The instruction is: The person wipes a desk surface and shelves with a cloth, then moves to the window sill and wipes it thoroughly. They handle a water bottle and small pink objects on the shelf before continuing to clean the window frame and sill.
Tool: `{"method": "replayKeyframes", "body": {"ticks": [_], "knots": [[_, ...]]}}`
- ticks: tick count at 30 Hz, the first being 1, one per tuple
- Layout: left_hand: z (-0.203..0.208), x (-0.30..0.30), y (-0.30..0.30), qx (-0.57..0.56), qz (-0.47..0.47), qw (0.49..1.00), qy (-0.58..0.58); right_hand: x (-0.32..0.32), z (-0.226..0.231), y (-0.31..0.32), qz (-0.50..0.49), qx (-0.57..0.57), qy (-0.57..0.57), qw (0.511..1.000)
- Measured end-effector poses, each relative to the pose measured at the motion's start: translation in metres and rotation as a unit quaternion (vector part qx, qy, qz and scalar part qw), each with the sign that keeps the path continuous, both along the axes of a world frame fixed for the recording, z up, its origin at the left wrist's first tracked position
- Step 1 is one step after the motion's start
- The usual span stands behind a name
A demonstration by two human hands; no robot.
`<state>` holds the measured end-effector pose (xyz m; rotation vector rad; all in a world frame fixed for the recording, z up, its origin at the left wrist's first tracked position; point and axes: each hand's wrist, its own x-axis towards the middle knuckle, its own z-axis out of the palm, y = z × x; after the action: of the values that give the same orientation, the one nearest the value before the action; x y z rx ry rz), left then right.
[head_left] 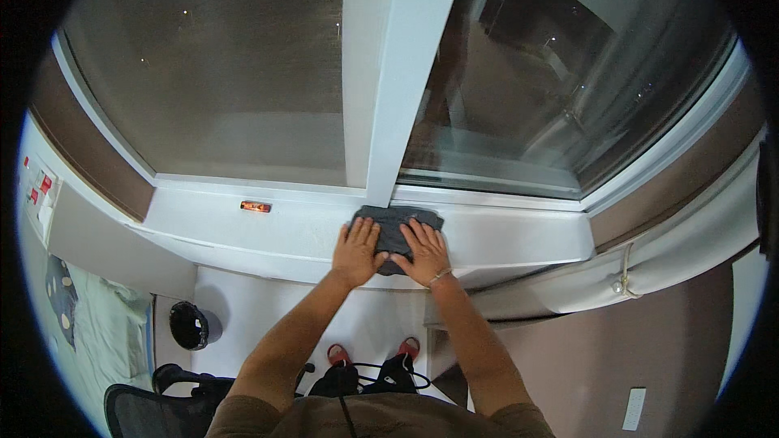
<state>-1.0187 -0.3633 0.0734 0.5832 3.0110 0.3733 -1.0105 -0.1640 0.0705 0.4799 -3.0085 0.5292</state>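
A dark grey cloth [392, 223] lies folded on the white windowsill [519, 235], just below the upright window frame. My left hand [357, 253] rests flat on the cloth's left part, its fingers stretched out and pointing toward the window. On the right part lies my right hand [423, 253], palm down with the fingers spread and a thin bracelet at the wrist. The two thumbs nearly meet in the middle of the cloth. Neither hand grips it; both press on it from above.
A small orange packet [256, 206] lies on the sill to the left. Behind stands a large window [503, 113] with a white frame. A tied curtain [584, 288] hangs at the right. At lower left are a black bin [189, 326], a bed [105, 324] and an office chair [162, 410].
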Motion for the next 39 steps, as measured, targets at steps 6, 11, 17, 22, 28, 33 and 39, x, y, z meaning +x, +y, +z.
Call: {"method": "replayKeyframes", "body": {"ticks": [6, 11, 17, 22, 28, 33, 39], "knots": [[-0.008, 0.036, 0.002, 0.031, -0.077, 0.995, 0.053, 0.036, -0.004, 0.027, 0.029, 0.027, 0.052, 0.998], [-0.025, 0.033, -0.014, 0.066, -0.114, 0.975, 0.181, 0.041, -0.018, 0.033, 0.037, 0.036, 0.093, 0.994], [0.006, 0.04, -0.003, 0.142, -0.126, 0.975, 0.115, 0.042, -0.002, 0.07, 0.117, 0.014, 0.023, 0.993], [0.037, 0.04, 0.03, 0.254, -0.037, 0.966, -0.037, 0.036, 0.054, 0.108, 0.031, -0.198, -0.178, 0.963], [0.066, -0.014, 0.085, 0.296, 0.136, 0.942, 0.081, -0.023, 0.069, 0.122, -0.058, -0.306, 0.083, 0.947], [0.054, -0.013, 0.124, 0.312, 0.067, 0.913, 0.253, -0.078, 0.035, 0.124, -0.105, -0.23, 0.118, 0.96], [0.043, -0.038, 0.129, 0.151, 0.053, 0.977, 0.144, -0.083, 0.032, 0.114, -0.098, -0.233, 0.175, 0.952]]}}
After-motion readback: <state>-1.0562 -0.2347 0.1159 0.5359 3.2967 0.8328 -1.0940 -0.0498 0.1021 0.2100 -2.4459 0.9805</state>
